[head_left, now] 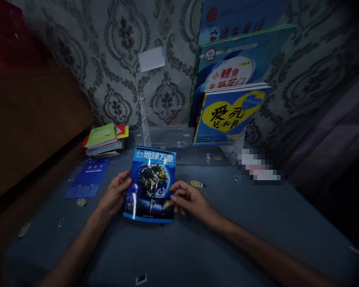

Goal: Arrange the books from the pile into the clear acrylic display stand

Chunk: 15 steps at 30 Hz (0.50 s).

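Note:
A thin blue book (152,183) with a globe of the Earth on its glossy cover is held up above the table, its cover toward me. My left hand (115,193) grips its left edge, thumb on the front and fingers behind. At the right edge, my right hand (188,199) has its thumb and curled fingers closed on the cover's side. Behind the book stands a clear acrylic rack (167,135). In the rack's right part, a blue book with a yellow heart (227,115) leans in front of taller picture books (227,71).
On the left lie a stack of small colourful books (103,137) and a flat blue leaflet (91,177). A grey cloth with small prints covers the table (221,255). A blurred-out item (259,165) lies at the right. Patterned wallpaper (116,71) bears a white card (152,59).

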Each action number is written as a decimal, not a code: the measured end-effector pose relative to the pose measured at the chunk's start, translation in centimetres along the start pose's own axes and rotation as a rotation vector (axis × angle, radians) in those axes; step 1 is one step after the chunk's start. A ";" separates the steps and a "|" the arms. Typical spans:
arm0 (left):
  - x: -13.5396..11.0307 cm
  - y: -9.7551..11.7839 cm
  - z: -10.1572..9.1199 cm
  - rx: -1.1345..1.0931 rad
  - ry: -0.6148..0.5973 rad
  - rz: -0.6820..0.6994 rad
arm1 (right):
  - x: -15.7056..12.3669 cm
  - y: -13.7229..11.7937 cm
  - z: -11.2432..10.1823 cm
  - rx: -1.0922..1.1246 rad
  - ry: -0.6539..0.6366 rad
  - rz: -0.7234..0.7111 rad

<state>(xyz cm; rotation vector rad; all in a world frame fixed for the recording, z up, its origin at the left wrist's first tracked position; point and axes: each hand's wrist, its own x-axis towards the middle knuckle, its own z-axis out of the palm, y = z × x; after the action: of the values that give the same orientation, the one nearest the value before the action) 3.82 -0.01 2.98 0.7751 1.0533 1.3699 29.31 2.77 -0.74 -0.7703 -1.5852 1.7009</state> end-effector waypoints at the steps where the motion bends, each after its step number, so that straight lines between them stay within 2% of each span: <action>1: 0.0 0.2 0.1 -0.001 -0.016 0.007 | 0.2 -0.2 0.1 0.085 0.030 0.019; 4: 0.2 0.8 0.4 -0.009 -0.064 0.051 | 0.9 -1.2 0.2 0.237 0.106 0.040; 7: 0.7 1.8 0.4 0.001 -0.082 0.132 | 1.5 -2.6 0.0 0.246 0.099 0.003; 11: 1.6 3.3 -0.5 0.129 -0.146 0.286 | 2.3 -3.9 -0.9 0.117 0.097 -0.181; 15: 1.9 4.0 -1.7 0.396 -0.270 0.399 | 2.5 -2.9 -1.6 -0.192 0.077 -0.281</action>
<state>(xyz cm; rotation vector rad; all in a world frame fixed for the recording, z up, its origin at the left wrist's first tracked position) 0.57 1.94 5.72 1.4839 0.9983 1.3472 29.29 5.80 2.10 -0.6606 -1.7304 1.3193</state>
